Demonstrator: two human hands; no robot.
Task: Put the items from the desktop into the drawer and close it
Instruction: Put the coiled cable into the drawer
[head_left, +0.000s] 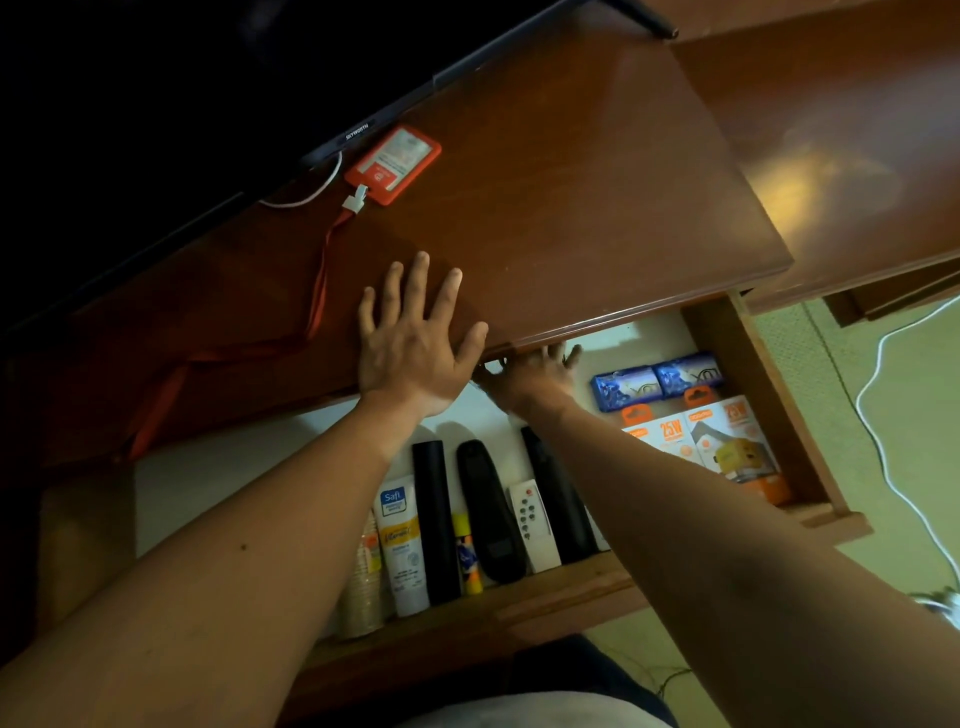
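Two hands are in view: left hand (415, 353) rests flat with fingers spread on the desktop (571, 208); right hand (535, 371) reaches under its edge into the open drawer (763, 395), grip not visible. Red badge holder (393, 162) lies on the desktop.

"Safi" on tube (400, 540), "25W" on boxes (670, 431)

I'm viewing from the single head camera | looking steeply down, forward | sitting close over the table (571, 171) edge and open drawer (769, 395) | no second view
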